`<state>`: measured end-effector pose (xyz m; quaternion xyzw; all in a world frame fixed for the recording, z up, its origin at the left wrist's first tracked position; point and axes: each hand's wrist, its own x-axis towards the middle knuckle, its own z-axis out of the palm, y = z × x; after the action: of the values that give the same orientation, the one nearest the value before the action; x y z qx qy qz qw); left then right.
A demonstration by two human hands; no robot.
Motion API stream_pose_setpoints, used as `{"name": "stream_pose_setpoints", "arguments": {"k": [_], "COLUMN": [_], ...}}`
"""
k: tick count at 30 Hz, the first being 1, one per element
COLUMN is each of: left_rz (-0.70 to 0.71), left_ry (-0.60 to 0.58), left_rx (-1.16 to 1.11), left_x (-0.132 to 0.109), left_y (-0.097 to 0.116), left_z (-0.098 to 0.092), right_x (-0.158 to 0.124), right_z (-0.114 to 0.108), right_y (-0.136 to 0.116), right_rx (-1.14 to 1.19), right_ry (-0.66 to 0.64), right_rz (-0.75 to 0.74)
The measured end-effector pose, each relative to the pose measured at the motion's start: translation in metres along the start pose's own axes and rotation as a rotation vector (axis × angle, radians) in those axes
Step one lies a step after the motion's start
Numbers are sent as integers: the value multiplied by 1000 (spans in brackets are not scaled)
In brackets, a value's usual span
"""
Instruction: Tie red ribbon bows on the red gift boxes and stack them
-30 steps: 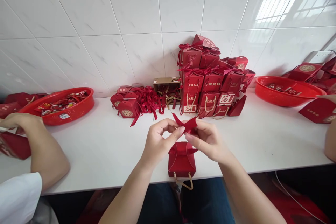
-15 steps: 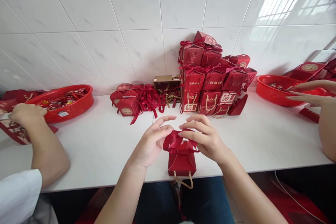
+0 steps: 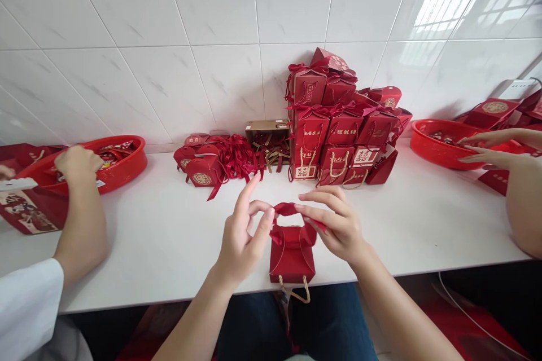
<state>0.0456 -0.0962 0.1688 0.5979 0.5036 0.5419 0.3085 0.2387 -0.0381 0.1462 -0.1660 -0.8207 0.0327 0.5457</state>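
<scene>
A small red gift box [image 3: 292, 264] with a twisted rope handle [image 3: 295, 296] lies on the table near its front edge, the handle hanging over the edge. Above its far end a dark red ribbon [image 3: 285, 208] arches between my hands, with a gap showing beneath it. My left hand [image 3: 243, 240] pinches the ribbon's left side between thumb and finger, its index finger raised. On the other side my right hand [image 3: 339, 228] grips the ribbon, with part of it under the fingers. The ribbon's lower parts rest against the box sides.
Stacked red gift boxes [image 3: 347, 130] stand against the wall, beside an open carton [image 3: 267, 130]. Left of them lie smaller red boxes [image 3: 203, 166] and a ribbon pile [image 3: 239, 158]. Co-workers' hands [image 3: 78, 163] reach into red baskets [image 3: 127, 169] on both sides.
The ribbon, bunched between my fingers before, now spans my hands as an open arch. My left index finger has risen. The left co-worker's hand has moved right, into the basket.
</scene>
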Motion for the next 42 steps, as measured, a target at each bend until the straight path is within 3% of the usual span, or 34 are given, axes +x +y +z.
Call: {"name": "stream_pose_setpoints", "arguments": {"k": [2,4,8,11,14,16,19,21,23,26,31,36,42], "left_rz": [86,80,-18,-126,-168,-141,-187,-256,-294,-355,-394,-416,-435], "left_ry": [119,214,348,332,243,215,215,181,126,70,24,29,-140], "left_rx": [269,418,599,725,718,685,519,337,196,66,-57,-65,68], "left_x": [-6,-12,-33,-55,-68,-68,-60,-55,-52,-51,-52,-52,-47], "left_y": [-6,-20,-79,-130,-156,-154,-132,-114,-101,-93,-94,-86,-80], "left_z": [-6,-18,-56,-78,-81,-71,-46,-25,-6,16,28,29,19], "right_x": [-12,-35,-104,-149,-165,-159,-137,-123,-112,-103,-99,-100,-119], "right_z": [-3,-9,-27,-37,-37,-33,-24,-15,-3,15,33,39,47], "right_y": [-1,-1,8,17,21,21,17,11,3,-8,-23,-30,-26], "right_rx": [38,52,-40,-30,28,-58,-176,-78,94,290,440,467,393], "right_ry": [89,159,223,160,40,91,188,89,-95,-331,-432,-327,80], "right_rz": [116,301,826,1192,1290,1250,1103,983,887,836,940,1129,1289]}}
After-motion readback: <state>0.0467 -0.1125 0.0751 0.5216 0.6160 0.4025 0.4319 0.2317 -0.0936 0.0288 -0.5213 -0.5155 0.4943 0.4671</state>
